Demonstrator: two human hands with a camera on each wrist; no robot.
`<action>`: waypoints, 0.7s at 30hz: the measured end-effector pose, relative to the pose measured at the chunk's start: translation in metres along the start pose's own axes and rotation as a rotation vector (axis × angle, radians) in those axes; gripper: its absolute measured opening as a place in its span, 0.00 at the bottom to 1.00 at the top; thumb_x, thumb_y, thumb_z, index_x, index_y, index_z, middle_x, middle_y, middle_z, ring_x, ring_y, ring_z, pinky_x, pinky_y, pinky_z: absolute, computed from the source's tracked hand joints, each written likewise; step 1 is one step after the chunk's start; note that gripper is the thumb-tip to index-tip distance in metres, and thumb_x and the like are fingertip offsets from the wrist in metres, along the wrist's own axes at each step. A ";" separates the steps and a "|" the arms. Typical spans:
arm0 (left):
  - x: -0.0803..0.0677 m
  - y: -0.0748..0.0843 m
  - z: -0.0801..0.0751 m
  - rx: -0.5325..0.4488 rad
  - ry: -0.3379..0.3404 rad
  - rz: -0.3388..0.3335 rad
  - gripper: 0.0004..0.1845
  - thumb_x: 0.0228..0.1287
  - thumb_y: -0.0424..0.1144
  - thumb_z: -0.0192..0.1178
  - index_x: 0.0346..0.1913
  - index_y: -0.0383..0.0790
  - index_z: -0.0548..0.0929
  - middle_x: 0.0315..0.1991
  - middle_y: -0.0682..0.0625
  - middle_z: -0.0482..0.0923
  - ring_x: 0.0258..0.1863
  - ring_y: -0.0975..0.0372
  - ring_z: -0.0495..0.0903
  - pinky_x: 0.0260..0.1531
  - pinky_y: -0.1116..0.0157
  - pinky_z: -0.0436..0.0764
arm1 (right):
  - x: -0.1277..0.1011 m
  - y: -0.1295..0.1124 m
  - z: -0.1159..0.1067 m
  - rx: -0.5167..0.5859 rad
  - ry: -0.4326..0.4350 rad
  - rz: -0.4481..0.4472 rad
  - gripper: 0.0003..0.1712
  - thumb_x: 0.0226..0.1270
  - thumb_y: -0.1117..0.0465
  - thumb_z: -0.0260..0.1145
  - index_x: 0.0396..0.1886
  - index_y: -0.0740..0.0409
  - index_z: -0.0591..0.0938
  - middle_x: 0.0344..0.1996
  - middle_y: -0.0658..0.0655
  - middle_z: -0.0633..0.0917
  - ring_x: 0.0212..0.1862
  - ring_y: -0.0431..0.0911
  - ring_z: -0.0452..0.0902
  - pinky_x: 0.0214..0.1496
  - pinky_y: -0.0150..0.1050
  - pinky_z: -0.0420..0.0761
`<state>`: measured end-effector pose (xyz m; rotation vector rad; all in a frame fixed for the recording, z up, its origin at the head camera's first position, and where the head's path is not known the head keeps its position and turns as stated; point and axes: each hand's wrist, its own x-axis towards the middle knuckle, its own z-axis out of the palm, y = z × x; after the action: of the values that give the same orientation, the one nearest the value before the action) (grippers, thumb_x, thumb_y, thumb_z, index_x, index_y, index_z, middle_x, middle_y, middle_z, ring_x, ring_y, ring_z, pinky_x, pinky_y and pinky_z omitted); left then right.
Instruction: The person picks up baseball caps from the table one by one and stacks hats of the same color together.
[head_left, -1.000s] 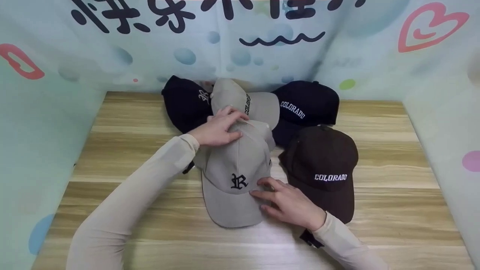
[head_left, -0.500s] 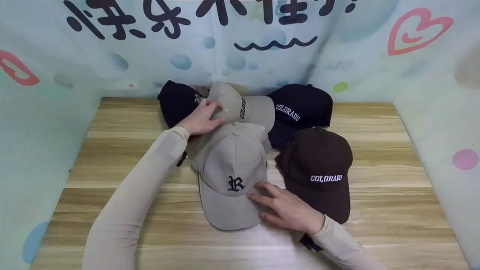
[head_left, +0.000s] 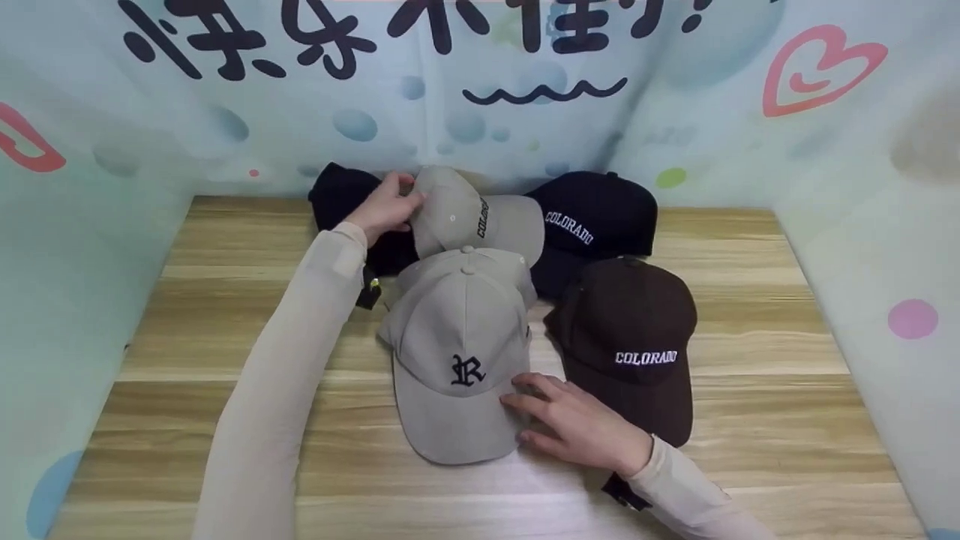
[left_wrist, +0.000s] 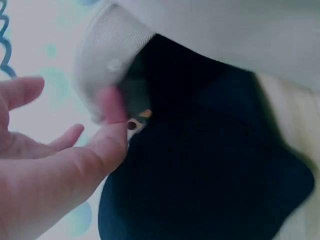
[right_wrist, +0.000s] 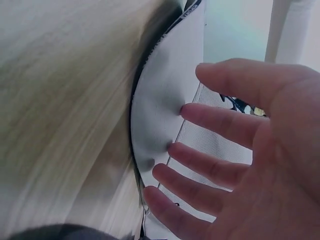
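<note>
At the back left, my left hand (head_left: 384, 208) reaches over a navy cap (head_left: 337, 193) to the rear edge of a grey COLORADO cap (head_left: 442, 217) lying sideways. In the left wrist view its fingers are spread, and the blurred thumb tip meets the grey cap's rim (left_wrist: 107, 55). Whether it grips the rim is unclear there. A grey cap with a black R (head_left: 461, 322) lies in front, over another grey cap (head_left: 420, 274) that shows behind it. My right hand (head_left: 581, 424) has its outstretched fingertips on the front cap's brim (right_wrist: 155, 115).
To the right sits a dark brown COLORADO cap (head_left: 645, 322), brim forward. Behind it rests a navy COLORADO cap (head_left: 607, 206) near the back wall. All lie on a wood-grain table (head_left: 187, 420) enclosed by printed cloth walls (head_left: 300, 135).
My left hand has left the top of the front grey cap and moved back and left to the rear grey cap's edge. The right hand stays at the front brim.
</note>
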<state>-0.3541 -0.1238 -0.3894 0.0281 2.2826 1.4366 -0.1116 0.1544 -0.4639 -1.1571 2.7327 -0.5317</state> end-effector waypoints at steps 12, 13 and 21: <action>0.001 0.024 0.002 -0.281 0.161 -0.130 0.12 0.71 0.44 0.54 0.30 0.42 0.72 0.19 0.54 0.68 0.22 0.64 0.68 0.31 0.67 0.67 | -0.005 0.001 0.000 0.017 -0.004 0.009 0.24 0.66 0.52 0.65 0.60 0.54 0.78 0.59 0.59 0.74 0.60 0.53 0.70 0.56 0.51 0.73; 0.000 0.025 0.001 -0.296 0.154 -0.131 0.12 0.70 0.43 0.55 0.29 0.42 0.72 0.17 0.55 0.68 0.22 0.64 0.68 0.33 0.66 0.68 | -0.005 0.001 0.000 0.019 -0.005 0.007 0.24 0.66 0.52 0.65 0.60 0.54 0.78 0.59 0.59 0.74 0.60 0.53 0.70 0.56 0.51 0.72; -0.006 0.042 -0.003 -0.351 0.047 -0.073 0.11 0.70 0.35 0.54 0.52 0.37 0.74 0.37 0.52 0.74 0.36 0.63 0.74 0.45 0.63 0.72 | -0.006 0.002 -0.001 0.041 -0.015 0.003 0.24 0.66 0.53 0.65 0.60 0.55 0.77 0.59 0.58 0.73 0.60 0.51 0.70 0.57 0.50 0.72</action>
<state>-0.3589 -0.1082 -0.3507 -0.1956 2.0126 1.7920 -0.1087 0.1600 -0.4640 -1.1422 2.6970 -0.5732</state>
